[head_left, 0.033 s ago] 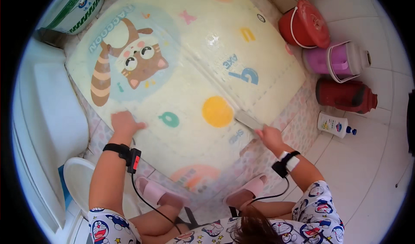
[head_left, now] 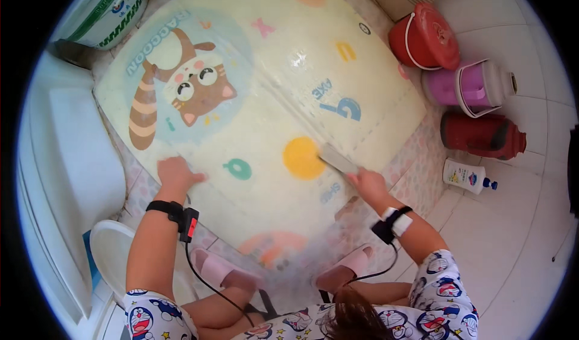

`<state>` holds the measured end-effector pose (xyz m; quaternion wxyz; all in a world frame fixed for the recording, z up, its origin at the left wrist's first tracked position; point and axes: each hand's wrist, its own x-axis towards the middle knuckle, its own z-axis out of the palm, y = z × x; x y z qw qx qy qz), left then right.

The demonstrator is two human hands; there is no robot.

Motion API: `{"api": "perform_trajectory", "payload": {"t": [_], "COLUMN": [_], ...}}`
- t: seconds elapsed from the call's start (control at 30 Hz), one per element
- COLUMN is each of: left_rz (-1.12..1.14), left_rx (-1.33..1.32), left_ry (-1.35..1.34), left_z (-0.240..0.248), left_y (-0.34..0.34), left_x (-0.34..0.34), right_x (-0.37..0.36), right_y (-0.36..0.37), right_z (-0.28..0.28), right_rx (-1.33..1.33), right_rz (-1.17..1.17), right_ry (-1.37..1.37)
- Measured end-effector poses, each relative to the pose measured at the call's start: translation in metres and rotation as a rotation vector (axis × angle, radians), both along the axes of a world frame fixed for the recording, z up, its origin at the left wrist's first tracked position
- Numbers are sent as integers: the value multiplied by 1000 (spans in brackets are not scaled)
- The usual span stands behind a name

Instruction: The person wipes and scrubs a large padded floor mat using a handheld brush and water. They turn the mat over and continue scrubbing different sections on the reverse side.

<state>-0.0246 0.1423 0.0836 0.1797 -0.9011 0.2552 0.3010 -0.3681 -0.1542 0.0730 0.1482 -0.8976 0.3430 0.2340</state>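
A large cream play mat (head_left: 259,129) with a raccoon picture, letters and coloured shapes lies wet on the floor, with a crease running across it. My right hand (head_left: 368,184) is wrapped round the near end of a pale, flat-backed brush (head_left: 338,158). The brush lies on the mat, its far end at a yellow circle; its bristles are hidden. On the mat's near left edge my left hand (head_left: 175,174) presses down, thumb stretched out to the right and fingers slightly blurred. Each of my wrists wears a black strap with a small device and cable.
Along the right wall stand a red lidded bucket (head_left: 422,38), a purple jug (head_left: 467,90), a red thermos flask (head_left: 482,135) and a white pump bottle (head_left: 464,176). A white-green tub (head_left: 108,17) is at far left, a white basin (head_left: 111,249) beside my left arm. My feet wear pink slippers (head_left: 220,267).
My right hand and the brush have shifted slightly to the left and up, onto the edge of the yellow circle. My left hand stays at about the same place on the mat.
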Motion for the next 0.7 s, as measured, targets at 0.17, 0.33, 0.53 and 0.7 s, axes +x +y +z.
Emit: {"api": "perform_trajectory", "payload": {"t": [0.17,0.33,0.53,0.7], "left_rz": [-41,26,-16,-14], "left_rx": [119,131,43,53], "left_ry": [31,87,46,3], "left_z": [-1,12,-4,-2], "left_y": [-11,-5,-6,0], "left_x": [0,6,-1,-1], "right_x": [176,139,-30,112], "right_y": [5,-41,-167,-52], "right_z": [-3,-27,-30,-42], "right_rx": [-6,-71,-387,-44], "right_rz": [-22,-189,-232,-310], "right_ry": [-183,-243,-43,-215]}}
